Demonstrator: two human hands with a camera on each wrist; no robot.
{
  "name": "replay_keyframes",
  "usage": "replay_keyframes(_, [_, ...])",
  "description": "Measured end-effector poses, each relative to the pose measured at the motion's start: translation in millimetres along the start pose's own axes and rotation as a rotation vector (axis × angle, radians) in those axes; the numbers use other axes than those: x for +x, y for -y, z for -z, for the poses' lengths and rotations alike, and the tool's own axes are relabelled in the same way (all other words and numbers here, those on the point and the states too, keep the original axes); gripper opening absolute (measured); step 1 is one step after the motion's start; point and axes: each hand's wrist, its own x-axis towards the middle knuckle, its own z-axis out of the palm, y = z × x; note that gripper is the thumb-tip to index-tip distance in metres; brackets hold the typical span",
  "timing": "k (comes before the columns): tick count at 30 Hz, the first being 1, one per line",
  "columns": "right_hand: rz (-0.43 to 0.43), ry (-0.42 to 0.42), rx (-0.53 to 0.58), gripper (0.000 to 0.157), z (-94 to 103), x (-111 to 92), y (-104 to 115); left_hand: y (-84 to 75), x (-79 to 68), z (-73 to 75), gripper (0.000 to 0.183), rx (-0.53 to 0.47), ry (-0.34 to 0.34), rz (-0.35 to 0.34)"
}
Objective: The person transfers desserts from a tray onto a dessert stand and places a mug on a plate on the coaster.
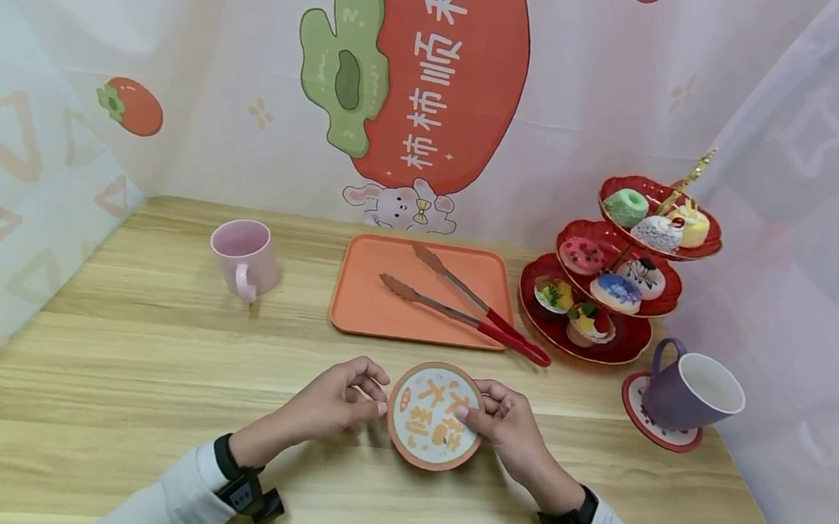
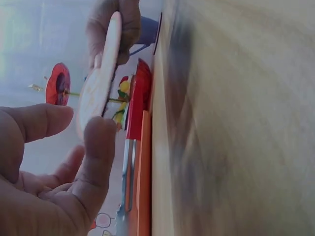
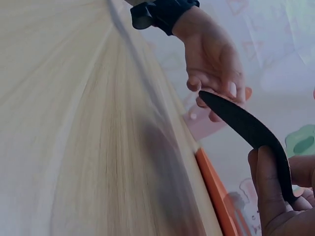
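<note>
Above the near part of the table, a round coaster (image 1: 426, 425) with an orange rim and orange characters on white is raised off the wood. My right hand (image 1: 513, 431) pinches its right edge, thumb on the printed face and fingers beneath. The dark underside of the coaster (image 3: 246, 125) shows in the right wrist view. At the opposite edge, my left hand (image 1: 332, 402) has its thumb and forefinger parted and loosely bent. Those fingertips are very close to the rim; whether one touches it I cannot tell.
Behind the hands lies an orange tray (image 1: 359, 290) with red-handled tongs (image 1: 488, 324) across it. A pink mug (image 1: 248, 258) stands at the left. On the right are a tiered red stand (image 1: 633, 342) of small cakes and a purple mug (image 1: 680, 398) on a red-rimmed coaster (image 1: 636, 403).
</note>
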Motion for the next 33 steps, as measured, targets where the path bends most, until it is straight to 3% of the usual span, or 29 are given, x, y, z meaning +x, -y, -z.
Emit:
replay_keyframes(7, [-0.012, -0.099, -0.008, 0.042, 20.5, -5, -2, 1.6, -4.1, 12.3, 0.03, 0.235, 0.001, -0.044])
replay_keyframes(13, [-0.035, -0.224, -0.053, 0.037, 37.7, -10, -4, 4.1, -7.7, 18.6, 0.029, 0.371, 0.015, -0.103])
replay_keyframes(20, [-0.021, -0.314, -0.063, 0.036, 58.8, -16, -8, 7.1, -11.6, 25.3, 0.03, 0.519, 0.005, -0.18])
replay_keyframes(33, [-0.038, -0.437, -0.134, 0.035, 95.9, -29, -8, 7.0, -13.6, 30.4, 0.032, 0.779, 0.048, -0.184])
